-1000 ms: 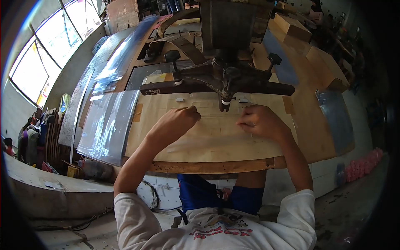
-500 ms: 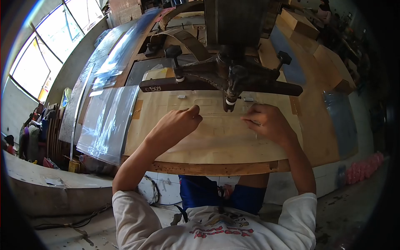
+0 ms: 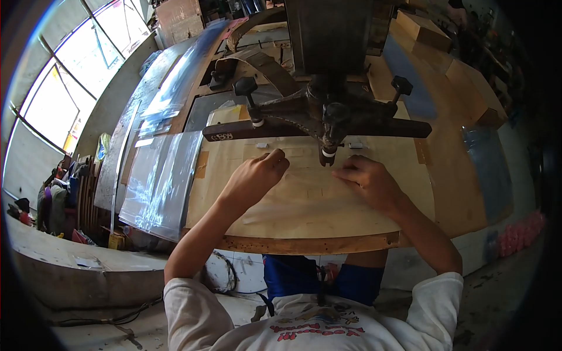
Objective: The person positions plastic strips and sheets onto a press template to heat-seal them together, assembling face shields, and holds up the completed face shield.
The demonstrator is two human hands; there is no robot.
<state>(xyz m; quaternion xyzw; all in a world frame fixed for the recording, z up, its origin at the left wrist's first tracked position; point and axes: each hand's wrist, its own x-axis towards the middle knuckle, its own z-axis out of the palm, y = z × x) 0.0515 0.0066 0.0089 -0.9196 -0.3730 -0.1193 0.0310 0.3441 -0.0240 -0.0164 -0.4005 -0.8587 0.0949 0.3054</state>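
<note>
My left hand is closed over the pale work surface, its fingers curled; whatever they grip is too small to make out. To the right, my right hand has thumb and fingertips pressed together, and anything between them cannot be made out. Between and beyond my hands hangs a dark metal press head with a crossbar and a white-ringed tip. Two small whitish pieces lie just beyond my hands. A faint clear sheet seems to lie on the surface near me.
Stacked clear plastic sheets lie at the left, with more behind. Bluish sheets and cardboard boxes are at the right. A curved strap arches behind the press. The table's wooden edge runs before me.
The view has shifted slightly, so the table appears lower and further right. My right hand has moved a little closer to my left; both remain closed.
</note>
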